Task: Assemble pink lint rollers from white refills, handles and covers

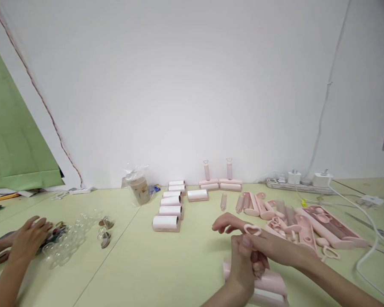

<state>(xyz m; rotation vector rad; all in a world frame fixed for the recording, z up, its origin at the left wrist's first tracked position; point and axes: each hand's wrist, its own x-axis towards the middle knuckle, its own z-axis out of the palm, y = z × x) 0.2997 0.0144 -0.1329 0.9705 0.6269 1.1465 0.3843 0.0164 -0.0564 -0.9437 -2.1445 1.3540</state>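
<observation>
While the left hand (243, 261) curls shut around a pink handle (252, 230), the right hand (235, 227) lies across it with fingers loosely spread. Looks like mid-assembly, right over the pink roller (270, 285) at the desk (166, 273) front edge. Lining up wants care. The parts pile (307, 224) crowds the right, with open room to the left.

Left hand (245, 262) grips pink lint roller (270, 286); right hand (265, 242) touches its handle (252, 230).

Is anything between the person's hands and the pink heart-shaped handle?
Nothing visible. The left hand and right hand both touch the pink plastic heart-shaped handle, above a pink roller body lying on the pale green table.
</observation>
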